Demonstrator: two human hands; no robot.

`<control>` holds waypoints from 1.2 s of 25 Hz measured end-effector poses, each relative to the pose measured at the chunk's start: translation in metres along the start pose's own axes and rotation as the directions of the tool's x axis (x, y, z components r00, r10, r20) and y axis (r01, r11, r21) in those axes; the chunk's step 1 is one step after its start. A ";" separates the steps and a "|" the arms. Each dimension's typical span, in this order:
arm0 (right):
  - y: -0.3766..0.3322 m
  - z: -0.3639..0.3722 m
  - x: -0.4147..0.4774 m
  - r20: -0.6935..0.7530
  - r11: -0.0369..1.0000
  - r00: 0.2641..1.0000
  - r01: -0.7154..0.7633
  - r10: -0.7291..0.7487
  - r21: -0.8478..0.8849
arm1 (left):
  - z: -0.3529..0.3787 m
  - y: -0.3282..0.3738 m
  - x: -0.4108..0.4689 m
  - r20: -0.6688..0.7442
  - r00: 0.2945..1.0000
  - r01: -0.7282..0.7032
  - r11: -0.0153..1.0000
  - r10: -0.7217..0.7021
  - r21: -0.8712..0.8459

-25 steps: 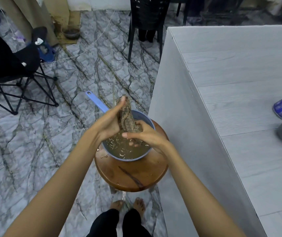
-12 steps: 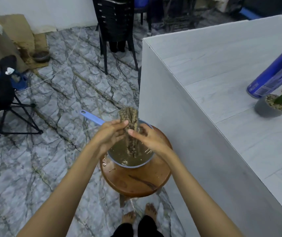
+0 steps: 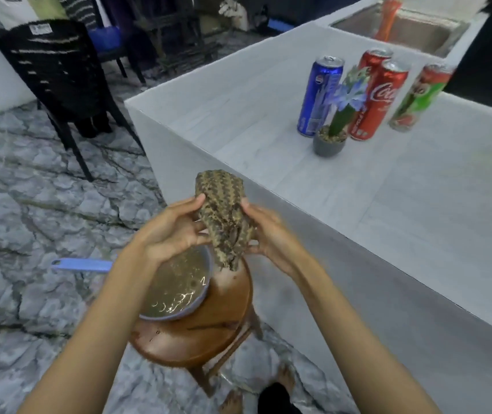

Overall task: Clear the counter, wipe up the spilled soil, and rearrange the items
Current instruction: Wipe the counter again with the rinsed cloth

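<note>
A wet, brown patterned cloth (image 3: 222, 210) hangs between my hands above the stool. My left hand (image 3: 170, 231) grips its left side and my right hand (image 3: 264, 234) its right side. Below sits a blue-rimmed bowl (image 3: 201, 297) of muddy water with a blue handle (image 3: 82, 265), on a round wooden stool (image 3: 209, 333). On the white counter (image 3: 388, 198) stand a blue can (image 3: 319, 97), two red cans (image 3: 377, 100), a green and red can (image 3: 419, 97) and a small grey pot with a cactus-like plant (image 3: 330, 141).
A black plastic chair (image 3: 59, 82) stands on the marble floor to the left of the counter. A sink (image 3: 400, 28) with an orange item lies at the counter's far end. My feet show below the stool.
Both hands lifted the cloth out of the bowl and raised it higher. My view swung right and up, bringing the cans and the plant on the counter into sight.
</note>
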State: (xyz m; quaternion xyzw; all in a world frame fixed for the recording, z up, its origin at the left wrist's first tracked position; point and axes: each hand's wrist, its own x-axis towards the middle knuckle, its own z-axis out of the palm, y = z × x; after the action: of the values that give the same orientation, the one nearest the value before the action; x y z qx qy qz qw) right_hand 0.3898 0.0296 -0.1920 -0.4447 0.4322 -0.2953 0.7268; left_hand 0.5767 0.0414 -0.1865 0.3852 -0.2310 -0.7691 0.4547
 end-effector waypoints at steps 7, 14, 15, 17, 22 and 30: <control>-0.047 -0.122 -0.117 -0.513 0.977 0.832 0.203 -0.209 -0.068 | 0.187 -0.047 0.071 0.275 0.959 -0.081 0.869 -0.065 0.487; -0.043 -0.275 -0.220 -0.782 0.938 0.562 -0.028 -0.271 -0.345 | 0.333 -0.143 0.140 0.341 0.910 -0.128 0.623 -0.237 0.772; -0.038 -0.291 -0.222 -0.777 0.864 0.550 -0.184 -0.305 -0.469 | 0.345 -0.156 0.144 0.297 0.942 -0.192 0.469 -0.160 0.862; -0.029 -0.314 -0.222 -0.748 0.636 0.534 -0.429 -0.395 -0.642 | 0.360 -0.175 0.153 0.246 0.969 -0.243 0.173 0.006 0.954; -0.017 -0.299 -0.179 -0.611 0.434 0.653 -0.439 -0.448 -0.787 | 0.344 -0.169 0.165 0.315 0.920 -0.311 -0.052 0.232 0.949; -0.041 -0.303 -0.087 -0.637 0.341 0.685 -0.540 -0.353 -0.770 | 0.260 -0.137 0.187 0.486 0.852 -0.415 -0.315 0.195 0.853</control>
State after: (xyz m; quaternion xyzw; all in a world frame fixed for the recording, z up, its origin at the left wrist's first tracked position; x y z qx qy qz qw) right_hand 0.0786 -0.0355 -0.1927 -0.5908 0.7926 -0.0927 0.1191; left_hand 0.2422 -0.0556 -0.1998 0.4567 -0.8580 -0.1775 0.1540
